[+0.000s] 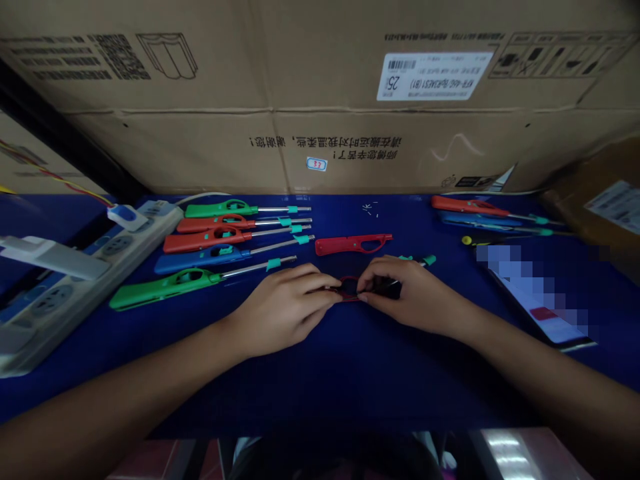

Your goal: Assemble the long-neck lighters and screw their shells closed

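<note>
My left hand (293,307) and my right hand (413,293) are closed, fingers facing each other, at a red long-nosed lighter (350,298) low over the blue table. Only its red guard loop and some dark parts show between my fingertips; the rest is hidden. Behind my right hand, a teal-taped tip (429,260) sticks out. Just beyond my fingers lies a separate red handle shell (345,245) with a guard loop. To the left rest several whole lighters in a row, among them a green lighter (170,287), a blue lighter (205,259) and an orange-red lighter (210,239).
A white power strip (75,287) with plugs stands at the left. At the right lie a phone (540,293), an orange-red lighter (470,205) and a blue lighter (475,220). Small pale slivers (370,208) lie toward the back. A large cardboard box (200,147) closes off the rear.
</note>
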Action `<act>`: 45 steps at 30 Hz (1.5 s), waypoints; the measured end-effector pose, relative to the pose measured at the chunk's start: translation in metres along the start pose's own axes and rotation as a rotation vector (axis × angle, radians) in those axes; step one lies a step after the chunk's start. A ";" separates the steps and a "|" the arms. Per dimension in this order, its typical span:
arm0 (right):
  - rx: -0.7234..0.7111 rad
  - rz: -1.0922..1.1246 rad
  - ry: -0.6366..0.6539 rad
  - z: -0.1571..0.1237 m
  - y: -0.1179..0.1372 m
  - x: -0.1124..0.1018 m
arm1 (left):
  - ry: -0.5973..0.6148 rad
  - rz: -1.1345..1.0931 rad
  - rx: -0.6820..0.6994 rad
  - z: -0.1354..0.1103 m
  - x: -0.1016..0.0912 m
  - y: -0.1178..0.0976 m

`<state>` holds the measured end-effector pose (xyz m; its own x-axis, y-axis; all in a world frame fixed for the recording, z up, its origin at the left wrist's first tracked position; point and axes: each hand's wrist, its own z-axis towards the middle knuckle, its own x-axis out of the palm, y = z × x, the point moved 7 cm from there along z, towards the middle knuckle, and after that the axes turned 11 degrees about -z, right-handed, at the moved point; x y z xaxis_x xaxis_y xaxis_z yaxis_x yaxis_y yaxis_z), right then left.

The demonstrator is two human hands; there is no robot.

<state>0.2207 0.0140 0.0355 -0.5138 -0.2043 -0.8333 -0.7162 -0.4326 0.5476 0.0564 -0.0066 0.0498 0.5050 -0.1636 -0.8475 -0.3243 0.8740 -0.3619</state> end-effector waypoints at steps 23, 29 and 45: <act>0.105 -0.010 0.064 -0.002 -0.006 -0.009 | 0.019 0.017 -0.022 0.000 0.000 -0.002; 0.121 -0.001 0.085 -0.004 -0.006 -0.009 | 0.020 0.004 -0.031 0.000 0.000 -0.002; -0.011 -0.167 0.180 -0.010 -0.012 -0.025 | 0.005 -0.046 -0.061 0.001 -0.003 0.002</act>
<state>0.2468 0.0159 0.0489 -0.2957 -0.2818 -0.9128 -0.7786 -0.4825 0.4012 0.0556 -0.0041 0.0523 0.5167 -0.2051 -0.8312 -0.3491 0.8360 -0.4233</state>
